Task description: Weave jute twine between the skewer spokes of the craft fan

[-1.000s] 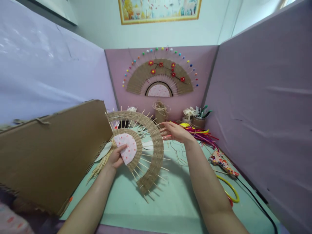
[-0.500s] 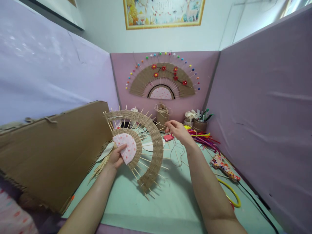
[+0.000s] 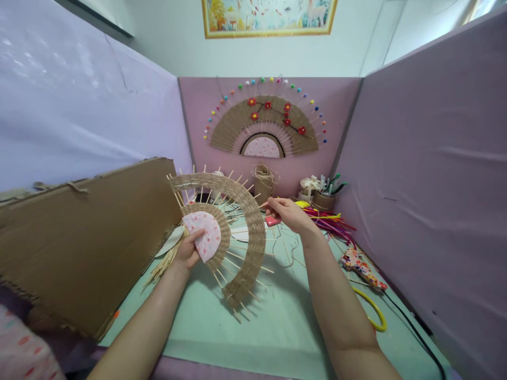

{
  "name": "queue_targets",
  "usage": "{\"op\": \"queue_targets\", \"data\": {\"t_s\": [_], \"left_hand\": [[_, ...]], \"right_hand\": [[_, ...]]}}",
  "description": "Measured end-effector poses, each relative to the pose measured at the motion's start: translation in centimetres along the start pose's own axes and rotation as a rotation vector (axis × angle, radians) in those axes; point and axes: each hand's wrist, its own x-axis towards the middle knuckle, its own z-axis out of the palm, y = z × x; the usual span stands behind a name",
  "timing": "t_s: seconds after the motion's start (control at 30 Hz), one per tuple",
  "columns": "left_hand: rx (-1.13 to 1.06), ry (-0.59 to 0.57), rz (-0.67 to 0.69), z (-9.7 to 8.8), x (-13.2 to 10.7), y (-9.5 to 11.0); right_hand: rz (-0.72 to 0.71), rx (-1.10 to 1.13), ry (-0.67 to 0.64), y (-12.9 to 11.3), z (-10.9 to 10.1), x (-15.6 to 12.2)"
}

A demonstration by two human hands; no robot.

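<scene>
A half-round woven fan [image 3: 256, 227] of brown twine on thin wooden sticks is held tilted over the table. My left hand [image 3: 189, 250] grips it at the pink-dotted white cloth centre [image 3: 206, 235], thumb on top. At the fan's right outer edge, my right hand [image 3: 283, 211] is closed in a pinch beside a stick tip. A thin strand of twine [image 3: 292, 256] loops down onto the table below that hand. What exactly lies between the right fingertips is too small to see clearly, but it appears to be the twine.
A finished fan [image 3: 229, 126] with red flowers hangs on the back panel. Behind stand a twine roll [image 3: 263, 184] and a pot of tools [image 3: 325, 200]. To the right lie pipe cleaners [image 3: 332, 224], a patterned glue gun [image 3: 362, 268] and a yellow ring [image 3: 374, 306]. Cardboard [image 3: 91, 248] stands left.
My right hand has moved slightly left and down, closer to the fan's outer edge and stick tip. The left hand keeps its hold. The view has shifted a little.
</scene>
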Motion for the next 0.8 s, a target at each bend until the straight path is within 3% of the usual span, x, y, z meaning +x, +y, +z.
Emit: {"op": "queue_targets", "data": {"t_s": [0.13,0.27,0.43,0.6,0.8], "left_hand": [[-0.013,0.000,0.021,0.1,0.0,-0.1],[-0.009,-0.002,0.035,0.2,0.1,-0.2],[-0.003,0.013,0.050,0.4,0.1,-0.3],[-0.028,0.012,0.066,0.3,0.3,-0.3],[-0.100,0.040,0.095,0.2,0.6,0.0]], "right_hand": [[0.033,-0.024,0.003,-0.2,0.2,-0.2],[0.006,-0.280,0.075,-1.0,0.4,-0.7],[-0.148,-0.638,0.106,-2.0,0.6,-1.3],[-0.317,-0.937,0.238,-2.9,1.2,-2.0],[-0.367,-0.801,0.233,-3.3,1.6,-2.7]]}}
